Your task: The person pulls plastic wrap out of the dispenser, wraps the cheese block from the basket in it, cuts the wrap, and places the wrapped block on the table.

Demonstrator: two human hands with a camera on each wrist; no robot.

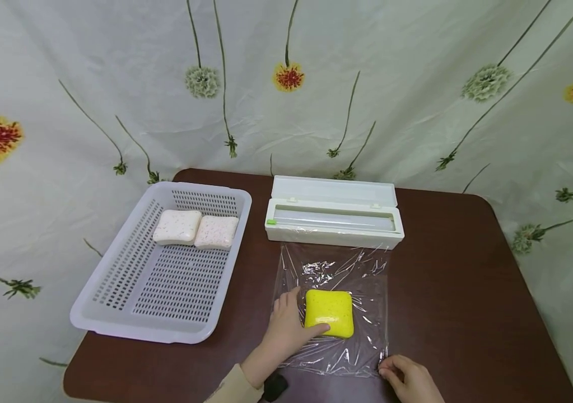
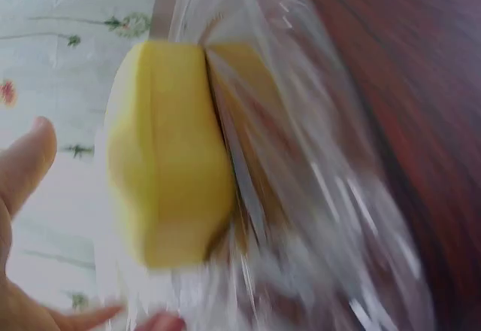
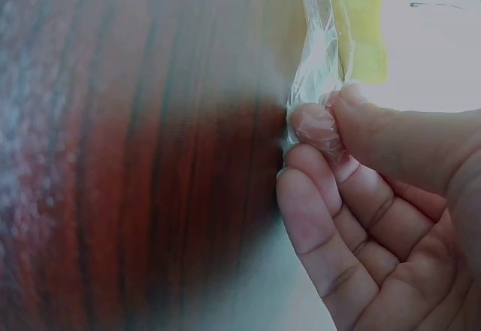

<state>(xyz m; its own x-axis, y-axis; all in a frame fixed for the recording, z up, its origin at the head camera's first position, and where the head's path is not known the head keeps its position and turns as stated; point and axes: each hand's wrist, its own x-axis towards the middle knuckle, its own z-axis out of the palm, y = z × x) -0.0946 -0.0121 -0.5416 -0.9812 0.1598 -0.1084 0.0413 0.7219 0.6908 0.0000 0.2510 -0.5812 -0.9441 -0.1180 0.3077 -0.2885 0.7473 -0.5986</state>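
Observation:
A yellow, speckled, sponge-like block (image 1: pixel 329 312) lies on a sheet of clear plastic wrap (image 1: pixel 336 358) spread over the table. My left hand (image 1: pixel 288 324) is at the block's left side, fingers spread, the thumb overlapping its front edge in the head view. The left wrist view shows the block's side (image 2: pixel 180 158) with the thumb standing apart from it. With thumb and index finger, my right hand (image 1: pixel 409 378) pinches the near right corner of the wrap. Crumpled film (image 3: pixel 319 53) runs up from those fingertips in the right wrist view.
Behind the wrap stands a white dispenser box (image 1: pixel 334 238), its lid raised and a roll (image 1: pixel 334 219) inside; the wrap reaches its front. A white perforated basket (image 1: pixel 165 334) on the left holds two white speckled blocks (image 1: pixel 177 226). A flowered curtain (image 1: pixel 397 50) hangs behind the brown table (image 1: pixel 457 291).

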